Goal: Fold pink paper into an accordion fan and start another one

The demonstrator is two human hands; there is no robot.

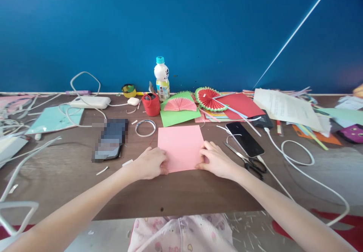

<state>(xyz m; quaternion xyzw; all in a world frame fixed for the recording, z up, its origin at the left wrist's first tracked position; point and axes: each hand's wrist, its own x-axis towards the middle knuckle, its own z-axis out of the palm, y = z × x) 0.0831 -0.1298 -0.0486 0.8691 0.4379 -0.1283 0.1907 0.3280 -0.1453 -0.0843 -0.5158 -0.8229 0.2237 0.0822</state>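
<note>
A flat pink sheet of paper [181,146] lies on the brown table in front of me. My left hand [151,163] grips its lower left edge, fingers curled against the paper. At the right edge, my right hand [214,159] pinches the sheet between thumb and fingers. Just behind the sheet sits a green paper [170,119] carrying a pleated pink paper fan [180,103]. A pair of black-handled scissors [249,165] lies to the right of my right hand. Left of the sheet is a roll of tape [145,128].
A bottle [162,80] and a red pouch [151,104] stand at the back. Phones lie on both sides, a black one [245,139] on the right. A red-green paper fan [210,99], loose papers, white cables [309,176] and a power strip [90,101] spread around.
</note>
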